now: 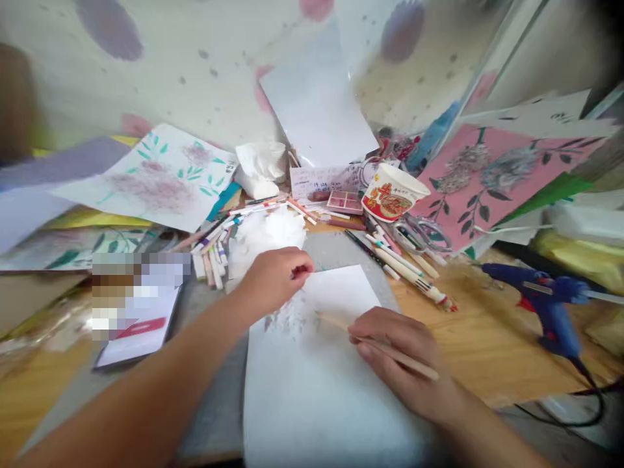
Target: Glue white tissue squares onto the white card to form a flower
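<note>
While our right hand [407, 348] pinches the stick [336, 321] near marks [287, 318] at eleven o'clock on the paper [312, 396], our left hand [275, 278] presses fingertips together — on what, we can't tell. We seem mid-drawing; another stroke would want steadiness.

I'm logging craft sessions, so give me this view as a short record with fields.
Left hand: curled by the upper left of the white sheet; contents unclear
Right hand: holding a slender pale tool, tip over the sheet
Sheet: grey marks near the left hand
Beyond: pens, paper cup
Far right: blue glue gun
</note>
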`<action>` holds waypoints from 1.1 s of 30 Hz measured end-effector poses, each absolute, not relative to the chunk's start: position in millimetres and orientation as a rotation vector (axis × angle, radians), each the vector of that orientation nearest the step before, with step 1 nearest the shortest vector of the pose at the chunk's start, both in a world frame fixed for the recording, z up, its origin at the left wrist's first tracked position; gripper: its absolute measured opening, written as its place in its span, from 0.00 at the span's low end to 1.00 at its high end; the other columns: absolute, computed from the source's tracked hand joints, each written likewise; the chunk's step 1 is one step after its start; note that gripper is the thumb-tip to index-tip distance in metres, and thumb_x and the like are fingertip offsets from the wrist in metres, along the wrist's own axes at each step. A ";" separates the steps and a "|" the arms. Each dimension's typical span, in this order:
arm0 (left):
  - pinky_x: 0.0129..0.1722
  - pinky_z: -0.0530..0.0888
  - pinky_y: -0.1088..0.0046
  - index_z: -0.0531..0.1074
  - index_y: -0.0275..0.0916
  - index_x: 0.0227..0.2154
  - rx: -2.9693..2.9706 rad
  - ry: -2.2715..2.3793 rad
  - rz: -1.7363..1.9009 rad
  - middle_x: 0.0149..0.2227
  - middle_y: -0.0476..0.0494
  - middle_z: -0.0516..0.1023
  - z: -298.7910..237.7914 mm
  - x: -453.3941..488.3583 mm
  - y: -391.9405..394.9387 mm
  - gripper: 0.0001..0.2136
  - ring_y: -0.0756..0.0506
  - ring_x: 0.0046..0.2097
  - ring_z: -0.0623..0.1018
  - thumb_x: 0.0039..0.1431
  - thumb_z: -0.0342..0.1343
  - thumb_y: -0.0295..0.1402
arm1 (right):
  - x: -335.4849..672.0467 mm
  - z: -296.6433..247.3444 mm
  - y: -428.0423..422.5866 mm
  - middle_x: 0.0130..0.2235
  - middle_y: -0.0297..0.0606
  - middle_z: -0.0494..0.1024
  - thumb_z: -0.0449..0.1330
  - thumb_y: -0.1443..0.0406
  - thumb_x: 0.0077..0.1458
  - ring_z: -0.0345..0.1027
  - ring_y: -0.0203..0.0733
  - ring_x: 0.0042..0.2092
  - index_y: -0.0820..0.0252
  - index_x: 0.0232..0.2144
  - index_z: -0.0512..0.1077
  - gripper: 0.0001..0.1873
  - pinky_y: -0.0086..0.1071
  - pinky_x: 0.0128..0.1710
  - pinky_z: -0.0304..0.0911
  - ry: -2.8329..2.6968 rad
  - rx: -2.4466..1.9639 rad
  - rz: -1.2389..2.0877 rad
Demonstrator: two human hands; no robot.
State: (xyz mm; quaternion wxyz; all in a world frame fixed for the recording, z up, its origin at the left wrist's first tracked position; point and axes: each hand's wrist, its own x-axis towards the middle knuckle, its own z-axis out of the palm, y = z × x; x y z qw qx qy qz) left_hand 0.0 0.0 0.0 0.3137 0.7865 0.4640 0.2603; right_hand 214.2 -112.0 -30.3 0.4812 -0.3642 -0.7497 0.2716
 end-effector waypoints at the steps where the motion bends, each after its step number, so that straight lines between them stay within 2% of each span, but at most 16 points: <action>1: 0.33 0.65 0.72 0.74 0.40 0.25 2.052 1.230 0.703 0.28 0.50 0.76 4.4 -4.1 -2.4 0.04 0.49 0.31 0.71 0.47 0.54 0.26 | 214.1 -29.6 -111.7 0.29 0.36 0.78 0.59 0.72 0.56 0.72 0.33 0.31 0.60 0.37 0.74 0.07 0.24 0.32 0.66 -1.836 -0.888 0.641; 3: 0.30 0.66 0.74 0.73 0.40 0.27 1.999 1.226 0.705 0.28 0.50 0.76 12.6 -11.7 -7.1 0.03 0.49 0.30 0.72 0.50 0.55 0.31 | 214.1 -28.5 -111.4 0.29 0.35 0.78 0.59 0.72 0.56 0.73 0.34 0.30 0.58 0.37 0.74 0.07 0.24 0.30 0.66 -1.826 -0.892 0.620; 7: 0.26 0.68 0.77 0.70 0.40 0.29 1.857 1.142 0.587 0.26 0.52 0.74 20.6 -19.9 -15.3 0.09 0.50 0.27 0.72 0.51 0.56 0.40 | 216.6 -30.9 -114.0 0.31 0.34 0.79 0.58 0.69 0.60 0.74 0.36 0.31 0.54 0.41 0.75 0.09 0.27 0.30 0.67 -1.706 -0.915 0.660; 12: 0.27 0.67 0.77 0.72 0.40 0.27 1.939 1.143 0.303 0.25 0.53 0.73 10.4 -12.5 -20.4 0.03 0.51 0.28 0.72 0.50 0.56 0.33 | 223.3 -38.8 -118.4 0.29 0.37 0.78 0.54 0.61 0.65 0.73 0.40 0.31 0.55 0.40 0.77 0.12 0.33 0.30 0.67 -1.470 -0.917 0.792; 15: 0.28 0.65 0.77 0.73 0.40 0.26 2.016 1.144 0.239 0.24 0.54 0.73 5.2 -8.3 -21.8 0.02 0.51 0.28 0.72 0.50 0.55 0.30 | 222.1 -30.6 -116.1 0.27 0.37 0.78 0.52 0.59 0.66 0.71 0.40 0.30 0.56 0.36 0.76 0.14 0.33 0.29 0.65 -1.489 -0.947 0.808; 20: 0.29 0.64 0.77 0.73 0.40 0.26 2.105 1.146 0.218 0.25 0.55 0.74 8.1 -8.1 -22.6 0.03 0.51 0.29 0.72 0.51 0.54 0.27 | 205.8 -6.8 -102.4 0.25 0.35 0.75 0.51 0.64 0.66 0.68 0.35 0.26 0.61 0.28 0.72 0.16 0.28 0.27 0.60 -1.887 -0.932 0.712; 26: 0.30 0.65 0.76 0.73 0.40 0.26 2.126 1.134 0.203 0.27 0.55 0.76 6.7 -9.9 -23.4 0.04 0.51 0.31 0.74 0.51 0.55 0.26 | 193.2 -13.9 -92.9 0.24 0.34 0.70 0.51 0.67 0.66 0.63 0.34 0.27 0.61 0.28 0.69 0.14 0.28 0.28 0.55 -2.064 -0.890 0.570; 33: 0.29 0.65 0.76 0.72 0.42 0.27 2.181 1.170 0.209 0.26 0.55 0.74 16.1 -20.5 -18.0 0.05 0.51 0.29 0.72 0.57 0.53 0.31 | 192.2 -20.0 -95.2 0.24 0.33 0.68 0.50 0.67 0.66 0.62 0.34 0.27 0.60 0.26 0.67 0.15 0.29 0.28 0.54 -2.132 -0.921 0.549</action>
